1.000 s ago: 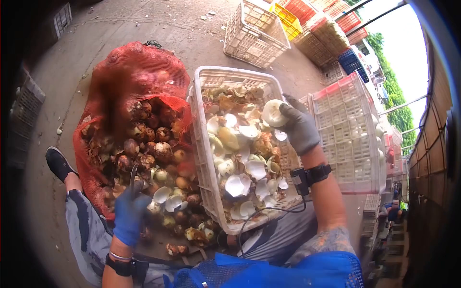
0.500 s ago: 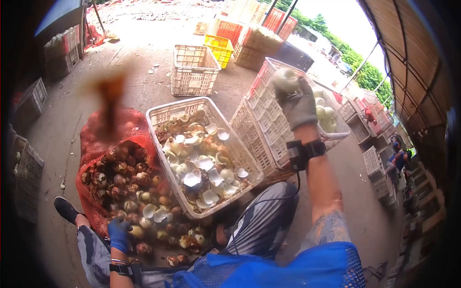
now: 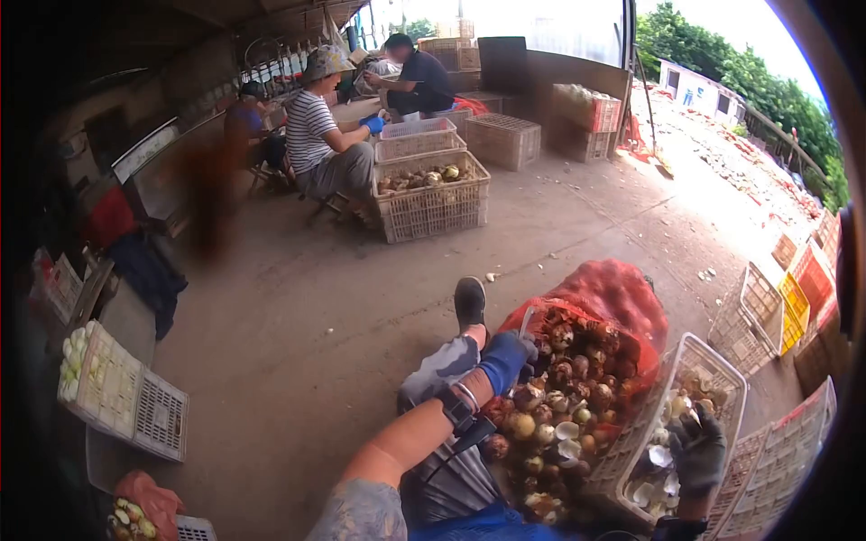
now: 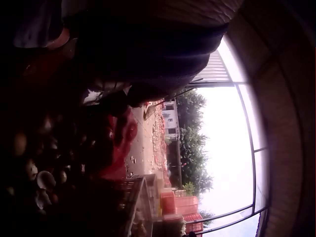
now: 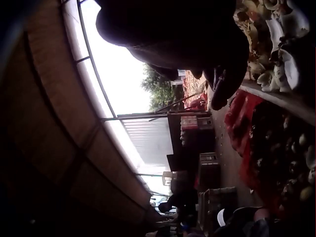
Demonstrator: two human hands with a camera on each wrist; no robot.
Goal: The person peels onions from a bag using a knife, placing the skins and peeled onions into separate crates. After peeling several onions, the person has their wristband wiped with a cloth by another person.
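My left hand (image 3: 508,359), in a blue glove, grips a small knife (image 3: 527,321) whose blade points up beside the onions. Those brown-skinned onions (image 3: 577,370) spill from a red mesh bag (image 3: 622,298) in front of me. My right hand (image 3: 699,451), in a grey glove, is over a pale plastic crate (image 3: 732,383) of onion peels (image 3: 661,455). Its fingers are loosely bent with nothing seen between them. In the right wrist view that hand is a dark shape near the peels (image 5: 284,69). The left wrist view is too dark to show the knife.
Right of the peel crate stands a stacked crate (image 3: 794,451). Farther back are a white crate (image 3: 749,311) and a yellow crate (image 3: 794,311). A seated person in a striped shirt (image 3: 311,131) works behind a crate of onions (image 3: 433,207). A crate of pale onions (image 3: 108,379) lies at left.
My right hand carried a peeled onion from over the peel crate to the stacked crate, and is now back over the peels without it. The head view has swung left. My left hand keeps the knife.
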